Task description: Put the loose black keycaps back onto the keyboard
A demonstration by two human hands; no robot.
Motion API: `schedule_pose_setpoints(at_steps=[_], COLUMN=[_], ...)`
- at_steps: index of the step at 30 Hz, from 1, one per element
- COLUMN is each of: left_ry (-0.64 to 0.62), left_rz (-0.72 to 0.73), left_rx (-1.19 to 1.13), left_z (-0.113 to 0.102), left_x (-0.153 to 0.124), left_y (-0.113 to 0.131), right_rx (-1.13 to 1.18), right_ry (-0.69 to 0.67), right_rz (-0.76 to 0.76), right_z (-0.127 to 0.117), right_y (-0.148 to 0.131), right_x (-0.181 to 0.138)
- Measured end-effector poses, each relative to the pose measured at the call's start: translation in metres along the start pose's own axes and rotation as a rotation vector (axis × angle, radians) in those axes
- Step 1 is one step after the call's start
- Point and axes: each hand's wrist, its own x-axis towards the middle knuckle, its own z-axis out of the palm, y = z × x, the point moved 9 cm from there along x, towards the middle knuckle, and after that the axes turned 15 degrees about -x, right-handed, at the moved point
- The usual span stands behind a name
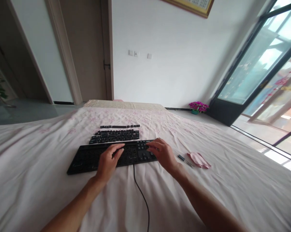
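Observation:
A black keyboard (84, 158) lies flat on the cloth, its left and middle parts stripped of keycaps. Keycaps still sit on its right-hand block (143, 156). My left hand (109, 161) rests over the bare middle section, thumb and fingers apart, with nothing visible between them. Over the number pad, my right hand (161, 153) pinches at a small dark keycap (147, 147), partly hidden by the fingers. Loose black keycaps (115, 136) lie in rows behind the keyboard, and a farther row includes the long space bar (119, 127). A cable (142, 191) runs from the keyboard towards me.
Right of the keyboard lie a thin tool with a dark middle (181, 157) and a folded pink cloth (199, 160). A pale flowered cloth (184, 199) covers the wide surface. Beyond stand a white wall, a door (87, 48) and potted purple flowers (198, 106).

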Motion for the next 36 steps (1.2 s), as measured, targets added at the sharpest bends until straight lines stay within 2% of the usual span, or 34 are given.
schedule_pose_setpoints(at_steps=[2, 4, 7, 12, 19, 24, 36], left_ry=[-0.069, -0.106, -0.066, -0.012, 0.014, 0.022, 0.040], left_rz=[-0.267, -0.449, -0.580, -0.737, -0.814, -0.811, -0.782], left_rx=[-0.302, -0.514, -0.732, -0.895, -1.079, -1.102, -1.091], left_z=[0.021, 0.039, 0.049, 0.054, 0.063, 0.065, 0.065], left_x=[-0.008, -0.017, -0.025, -0.033, -0.038, -0.041, -0.043], left_y=[-0.009, -0.012, -0.014, -0.022, -0.024, -0.026, -0.027], right_rx=[0.042, 0.046, 0.027, 0.043, 0.171, 0.246, 0.111], right_ry=[0.022, 0.046, 0.056, 0.064, 0.079, 0.094, 0.076], right_rz=[-0.057, -0.105, -0.169, -0.205, -0.149, -0.095, -0.141], right_z=[-0.002, -0.003, -0.001, 0.007, 0.017, 0.018, 0.013], right_y=[-0.032, -0.054, -0.070, -0.072, -0.065, -0.059, -0.068], right_x=[0.000, 0.000, -0.001, -0.003, -0.006, -0.007, -0.010])
